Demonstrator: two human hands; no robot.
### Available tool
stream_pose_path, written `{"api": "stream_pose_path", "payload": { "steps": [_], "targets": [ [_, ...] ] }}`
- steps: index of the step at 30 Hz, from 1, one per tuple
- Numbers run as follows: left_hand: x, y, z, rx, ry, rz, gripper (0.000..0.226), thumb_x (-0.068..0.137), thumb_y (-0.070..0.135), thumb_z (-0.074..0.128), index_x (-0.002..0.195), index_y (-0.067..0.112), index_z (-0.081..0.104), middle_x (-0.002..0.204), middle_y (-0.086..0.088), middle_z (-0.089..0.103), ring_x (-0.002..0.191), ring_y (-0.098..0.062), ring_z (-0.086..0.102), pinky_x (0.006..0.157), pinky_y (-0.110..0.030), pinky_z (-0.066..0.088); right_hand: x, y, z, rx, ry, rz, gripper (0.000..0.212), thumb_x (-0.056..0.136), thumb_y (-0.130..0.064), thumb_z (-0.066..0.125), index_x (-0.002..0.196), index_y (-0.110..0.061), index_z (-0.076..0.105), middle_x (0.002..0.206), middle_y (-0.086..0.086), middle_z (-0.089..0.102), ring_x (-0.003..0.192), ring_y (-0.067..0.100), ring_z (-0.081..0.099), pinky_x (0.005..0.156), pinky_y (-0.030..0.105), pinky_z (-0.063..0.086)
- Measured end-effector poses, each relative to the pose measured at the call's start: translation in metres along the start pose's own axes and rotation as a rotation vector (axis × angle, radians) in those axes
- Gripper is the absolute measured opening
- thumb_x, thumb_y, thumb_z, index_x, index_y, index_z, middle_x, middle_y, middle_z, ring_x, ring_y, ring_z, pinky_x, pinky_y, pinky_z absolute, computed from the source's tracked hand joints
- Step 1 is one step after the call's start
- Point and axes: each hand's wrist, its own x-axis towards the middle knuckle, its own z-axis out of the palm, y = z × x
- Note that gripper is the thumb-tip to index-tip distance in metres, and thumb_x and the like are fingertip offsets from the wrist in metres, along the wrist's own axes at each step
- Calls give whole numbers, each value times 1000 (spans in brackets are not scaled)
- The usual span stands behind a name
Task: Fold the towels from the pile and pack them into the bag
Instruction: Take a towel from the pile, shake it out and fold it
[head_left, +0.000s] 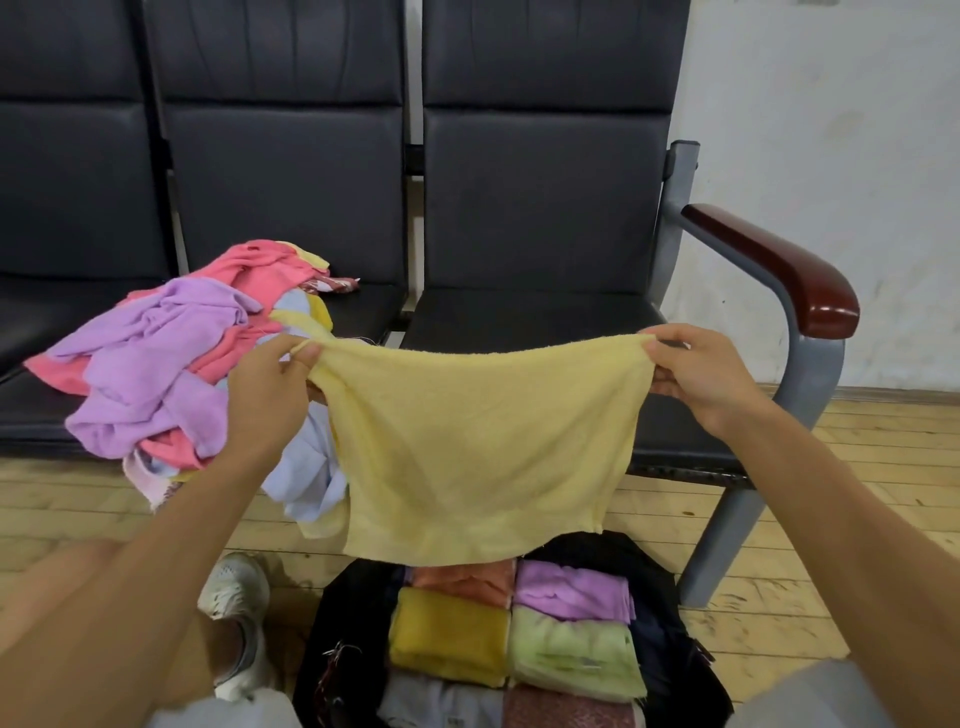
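Observation:
A pale yellow towel (478, 447) hangs spread out in front of me. My left hand (267, 392) pinches its upper left corner and my right hand (701, 371) pinches its upper right corner. A loose pile of towels (161, 358), pink, purple, light blue and yellow, lies on the black bench seat at the left. Below the hanging towel, an open black bag (670, 644) sits on the floor. Several folded towels (566, 629) lie packed side by side in it, among them orange, purple, mustard and light green ones.
A row of black padded seats (524, 312) stands against a white wall. A grey metal frame with a dark red armrest (779, 265) rises at the right. The floor is wooden planks (857, 587). My white shoe (239, 623) is left of the bag.

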Motion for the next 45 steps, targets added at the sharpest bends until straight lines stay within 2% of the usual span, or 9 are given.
{"api": "stream_pose_path", "payload": {
  "steps": [7,13,18,28,32,35,37,41,45],
  "targets": [
    [-3,7,2,-19,8,0,10,93,18,62,95,15,71,83,-16,68,77,-19,54,81,-45,48,4,2,-2,-65,113,-63,16,96,-10,59,105,-13,72,99,-1,67,90,10,62,71,18,51],
    [-1,2,1,-2,8,14,14,91,19,66,103,16,71,59,32,60,69,-4,56,72,-13,43,0,1,-6,-314,114,-137,24,84,-14,75,108,-16,72,91,-7,64,80,2,58,82,20,46],
    [0,4,2,24,72,35,22,88,22,69,103,7,73,81,7,65,65,21,53,68,0,38,-2,0,-5,-598,114,-231,26,86,-15,73,111,-10,72,94,3,67,74,4,55,87,21,40],
    [-7,16,4,-128,219,58,10,90,25,67,99,25,69,86,16,65,75,13,57,78,-4,42,-1,6,0,-636,333,-413,13,96,-11,59,103,-8,69,112,7,57,93,9,45,82,15,35],
    [-13,9,24,-65,148,44,9,88,16,67,94,11,71,98,-6,63,83,-13,53,82,-20,46,-5,18,4,-595,287,-298,7,98,-7,52,104,-10,56,95,6,59,76,12,52,69,25,41],
    [-12,11,26,-90,178,67,3,89,14,64,91,12,65,96,2,56,86,-8,47,76,-7,37,-4,16,2,-514,312,-294,9,100,-5,46,107,-11,49,91,6,56,67,10,53,56,24,44],
    [-9,8,24,-168,167,23,2,91,18,63,90,17,63,86,11,59,84,-14,54,81,-23,45,-4,13,1,-493,281,-275,12,99,-4,47,105,-15,45,93,11,58,68,22,61,53,24,49],
    [-14,7,25,-240,107,-18,9,98,22,55,89,24,55,77,9,63,49,-18,63,48,-32,47,-7,12,4,-451,224,-278,19,96,-2,53,108,-15,48,101,6,57,81,28,67,74,41,60],
    [-12,4,26,-294,62,-78,8,101,19,50,94,15,51,89,3,61,54,-16,69,42,-26,47,-6,17,6,-482,203,-314,21,101,-9,48,117,-11,61,98,10,67,86,24,68,86,42,57]
  ]
}}
